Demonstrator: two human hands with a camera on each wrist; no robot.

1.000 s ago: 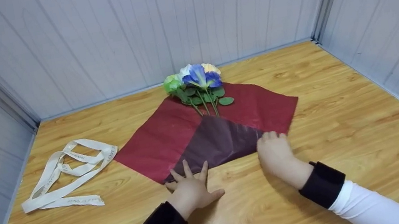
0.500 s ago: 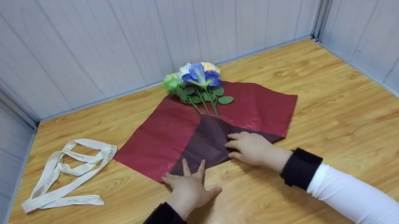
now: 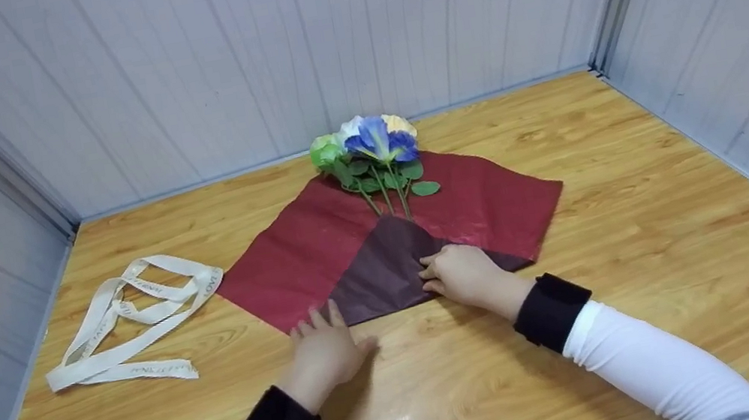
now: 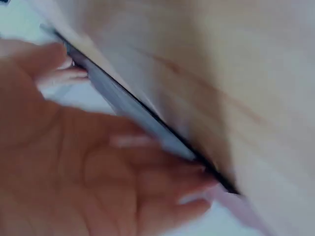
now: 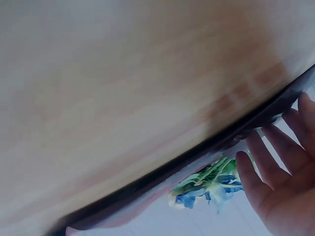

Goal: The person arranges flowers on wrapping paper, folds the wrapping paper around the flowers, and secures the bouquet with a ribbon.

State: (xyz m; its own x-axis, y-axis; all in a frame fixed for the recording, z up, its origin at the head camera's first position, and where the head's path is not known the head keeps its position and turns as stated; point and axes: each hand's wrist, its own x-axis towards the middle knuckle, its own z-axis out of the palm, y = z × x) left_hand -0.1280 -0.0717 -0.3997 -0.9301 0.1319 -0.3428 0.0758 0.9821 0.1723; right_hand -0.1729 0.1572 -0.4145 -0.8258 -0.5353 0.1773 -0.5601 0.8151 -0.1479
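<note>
While paper (image 3: 298,253) lies under right grip (image 3: 468,275), flowers (image 3: 376,140) beyond

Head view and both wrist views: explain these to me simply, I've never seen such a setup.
There is no machine here, just a person's two bare hands. The wide picture comes from a camera worn on the head, looking forward and down. The other two come from cameras on the wrists, each facing its own hand's work; the left one is blurred.

On the wood-patterned table lies red wrapping paper with a dark flap. Flowers lie on it, their stems running under the flap. A pale ribbon lies to the left.

The left hand is at the paper's near left edge; the right hand rests on the flap. Neither clearly grips anything.
</note>
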